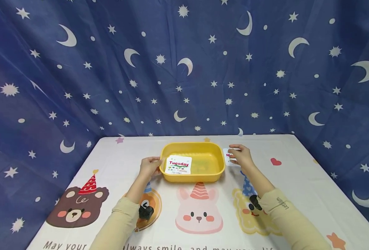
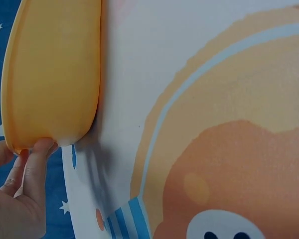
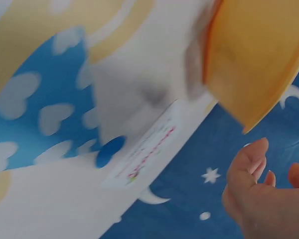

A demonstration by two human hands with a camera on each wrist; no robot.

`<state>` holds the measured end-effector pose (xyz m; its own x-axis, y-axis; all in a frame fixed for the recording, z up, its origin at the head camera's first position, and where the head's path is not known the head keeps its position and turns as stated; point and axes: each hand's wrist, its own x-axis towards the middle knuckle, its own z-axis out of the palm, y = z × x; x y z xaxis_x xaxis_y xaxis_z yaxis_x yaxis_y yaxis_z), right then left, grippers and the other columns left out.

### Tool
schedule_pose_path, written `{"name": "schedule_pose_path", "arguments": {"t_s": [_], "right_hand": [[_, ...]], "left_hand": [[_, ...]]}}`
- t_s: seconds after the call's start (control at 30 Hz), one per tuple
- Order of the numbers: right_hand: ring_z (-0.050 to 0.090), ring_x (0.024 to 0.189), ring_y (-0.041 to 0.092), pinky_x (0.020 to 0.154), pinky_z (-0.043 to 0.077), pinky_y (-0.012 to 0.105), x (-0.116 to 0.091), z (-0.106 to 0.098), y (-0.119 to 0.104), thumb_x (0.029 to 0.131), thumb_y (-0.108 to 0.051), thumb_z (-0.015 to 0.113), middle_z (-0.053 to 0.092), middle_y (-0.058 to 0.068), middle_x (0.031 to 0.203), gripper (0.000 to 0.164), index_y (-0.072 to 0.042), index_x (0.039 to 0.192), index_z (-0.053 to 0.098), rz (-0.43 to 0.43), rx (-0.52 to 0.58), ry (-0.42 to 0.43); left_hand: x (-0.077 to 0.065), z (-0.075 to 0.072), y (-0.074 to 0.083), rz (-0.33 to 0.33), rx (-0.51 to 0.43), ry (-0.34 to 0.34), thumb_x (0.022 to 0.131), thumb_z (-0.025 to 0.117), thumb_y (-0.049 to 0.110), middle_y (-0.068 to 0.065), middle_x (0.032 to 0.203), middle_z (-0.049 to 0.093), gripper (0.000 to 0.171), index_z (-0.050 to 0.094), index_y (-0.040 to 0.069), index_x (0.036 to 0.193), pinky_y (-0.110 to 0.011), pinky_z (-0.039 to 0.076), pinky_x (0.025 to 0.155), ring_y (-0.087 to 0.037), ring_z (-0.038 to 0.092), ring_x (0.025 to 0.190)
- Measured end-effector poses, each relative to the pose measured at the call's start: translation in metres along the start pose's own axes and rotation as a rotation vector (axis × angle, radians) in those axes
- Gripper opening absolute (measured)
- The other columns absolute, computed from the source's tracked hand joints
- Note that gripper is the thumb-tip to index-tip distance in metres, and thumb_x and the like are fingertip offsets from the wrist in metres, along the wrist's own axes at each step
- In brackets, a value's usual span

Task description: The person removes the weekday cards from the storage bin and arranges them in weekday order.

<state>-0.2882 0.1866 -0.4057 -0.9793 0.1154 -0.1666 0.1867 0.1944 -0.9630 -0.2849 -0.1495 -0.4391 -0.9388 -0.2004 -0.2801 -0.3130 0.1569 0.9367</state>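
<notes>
A shallow yellow plastic basin (image 1: 192, 178) sits toward the back of the table. Inside it, at the left, lies a white card printed "Tuesday" (image 1: 179, 164). My left hand (image 1: 149, 166) pinches the basin's left end at the rim, as the left wrist view also shows at the basin's end wall (image 2: 55, 74). Just off the basin's right end, my right hand (image 1: 243, 157) hovers with loosely bent fingers and nothing between them. A second white card (image 3: 144, 149) with red lettering lies flat on the table under that hand, partly hidden by it in the head view.
A white tablecloth (image 1: 159, 239) with printed cartoon animals covers the table. Behind and on both sides hangs a dark blue curtain (image 1: 203, 104) with moons and stars, close to the table's back edge.
</notes>
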Motion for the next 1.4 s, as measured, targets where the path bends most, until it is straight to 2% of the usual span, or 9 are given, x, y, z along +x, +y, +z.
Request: {"name": "schedule_pose_path", "arguments": {"t_s": [0.1,0.23,0.37,0.6,0.7,0.83,1.03,1.2,1.4], "right_hand": [[0.062,0.077,0.011,0.072,0.057,0.022,-0.004,0.011,-0.005,0.094,-0.010,0.051,0.060,0.019,0.112,0.040,0.005,0.130,0.046,0.010,0.006,-0.064],[0.063,0.084,0.015,0.073,0.057,0.021,-0.008,0.027,-0.011,0.094,-0.009,0.050,0.056,0.022,0.117,0.043,0.007,0.133,0.043,0.030,-0.015,-0.155],[0.062,0.092,0.021,0.080,0.057,0.026,-0.010,0.040,-0.015,0.095,-0.009,0.050,0.051,0.023,0.123,0.045,0.007,0.136,0.040,0.014,-0.034,-0.206],[0.060,0.092,0.024,0.094,0.051,0.043,-0.007,0.056,-0.019,0.094,-0.010,0.052,0.052,0.023,0.123,0.045,0.006,0.135,0.040,0.025,-0.058,-0.247],[0.059,0.097,0.030,0.097,0.049,0.046,-0.004,0.066,-0.021,0.094,-0.010,0.053,0.052,0.022,0.124,0.046,0.005,0.136,0.040,0.046,-0.069,-0.272],[0.057,0.104,0.032,0.098,0.049,0.045,0.002,0.078,-0.024,0.093,-0.010,0.055,0.051,0.022,0.127,0.047,0.004,0.136,0.041,0.084,-0.084,-0.280],[0.055,0.102,0.029,0.100,0.047,0.046,0.011,0.087,-0.029,0.091,-0.006,0.058,0.048,0.024,0.132,0.050,0.004,0.137,0.040,0.124,-0.063,-0.264],[0.054,0.112,0.036,0.098,0.049,0.044,0.017,0.090,-0.025,0.091,-0.007,0.058,0.049,0.022,0.132,0.052,0.005,0.137,0.038,0.150,-0.077,-0.316],[0.060,0.094,0.030,0.090,0.053,0.042,0.019,0.100,-0.018,0.091,-0.006,0.056,0.054,0.024,0.123,0.049,0.007,0.135,0.037,0.189,-0.087,-0.334]], "left_hand": [[-0.001,-0.002,0.000,-0.007,0.004,0.000,0.091,0.060,0.010,-0.021,0.102,0.064,0.030,0.060,-0.004,0.117,-0.020,0.053,0.055,-0.009,0.058,0.058],[-0.003,-0.003,0.000,-0.011,0.005,-0.009,0.091,0.060,0.009,-0.019,0.100,0.065,0.029,0.060,-0.004,0.117,-0.020,0.053,0.055,-0.010,0.059,0.059],[-0.004,-0.003,0.003,0.002,-0.001,-0.008,0.091,0.059,0.009,-0.021,0.102,0.064,0.030,0.059,-0.004,0.118,-0.021,0.054,0.057,-0.010,0.059,0.060],[-0.002,-0.002,0.006,0.016,-0.020,-0.027,0.091,0.059,0.007,-0.024,0.108,0.063,0.030,0.058,-0.005,0.119,-0.020,0.054,0.056,-0.010,0.061,0.060],[-0.002,-0.003,0.007,0.017,-0.011,-0.016,0.091,0.059,0.008,-0.024,0.108,0.063,0.030,0.058,-0.004,0.118,-0.018,0.053,0.054,-0.010,0.060,0.060],[0.000,-0.006,0.010,0.009,-0.003,-0.009,0.092,0.059,0.009,-0.024,0.107,0.063,0.030,0.059,-0.004,0.119,-0.018,0.052,0.053,-0.010,0.060,0.060],[0.004,-0.005,0.015,0.022,0.006,0.003,0.091,0.060,0.010,-0.022,0.103,0.064,0.031,0.059,-0.003,0.119,-0.019,0.053,0.054,-0.008,0.058,0.058],[0.005,-0.004,0.015,0.012,0.001,0.001,0.091,0.060,0.010,-0.022,0.103,0.064,0.031,0.059,-0.003,0.119,-0.018,0.052,0.053,-0.008,0.058,0.057],[0.005,-0.007,0.010,0.008,-0.009,0.007,0.091,0.060,0.009,-0.023,0.103,0.064,0.030,0.059,-0.004,0.118,-0.018,0.051,0.052,-0.008,0.058,0.056]]}}
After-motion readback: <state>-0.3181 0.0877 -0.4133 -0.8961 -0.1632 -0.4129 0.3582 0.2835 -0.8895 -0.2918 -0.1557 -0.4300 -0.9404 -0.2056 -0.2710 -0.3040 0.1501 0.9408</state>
